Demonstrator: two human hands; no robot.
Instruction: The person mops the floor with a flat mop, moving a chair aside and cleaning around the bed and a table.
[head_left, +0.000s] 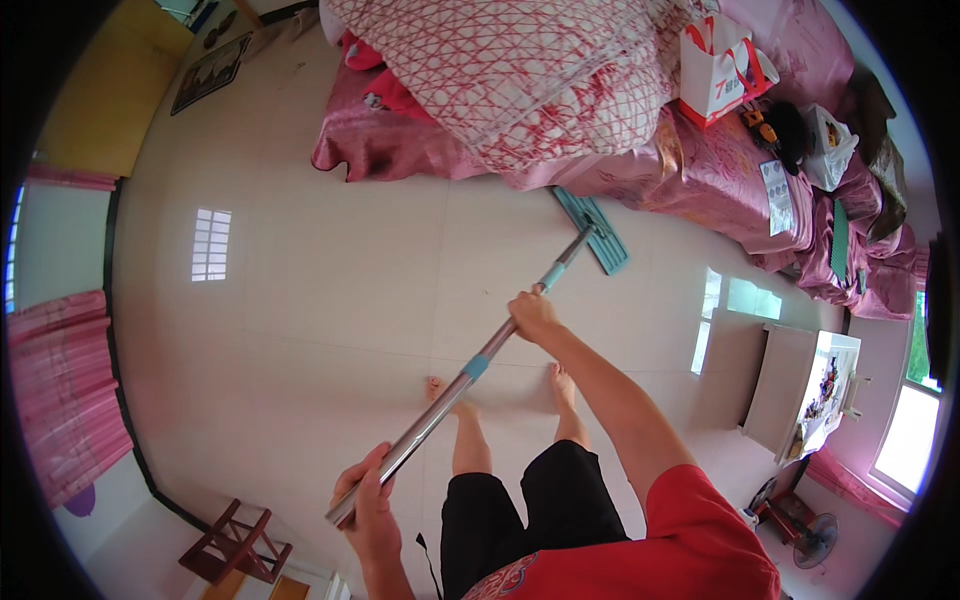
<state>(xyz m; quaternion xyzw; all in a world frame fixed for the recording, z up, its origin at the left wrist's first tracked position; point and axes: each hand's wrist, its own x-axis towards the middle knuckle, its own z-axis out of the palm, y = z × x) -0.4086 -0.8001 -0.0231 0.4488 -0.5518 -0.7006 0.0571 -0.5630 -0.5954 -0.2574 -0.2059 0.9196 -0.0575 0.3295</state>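
Observation:
My left hand grips the metal pole of a flat mop close to its top end. Farther down the pole, below a light-blue collar, my right hand is closed around it. The pole slants away from me to the upper right and joins the teal flat mop head. That head lies on the pale tiled floor, its far end against the hanging edge of a pink bedspread.
A bed with a red-and-white patterned quilt spans the far side, bearing a paper shopping bag. A white cabinet and an electric fan stand at right. A dark-red wooden stool is at lower left, near a pink curtain.

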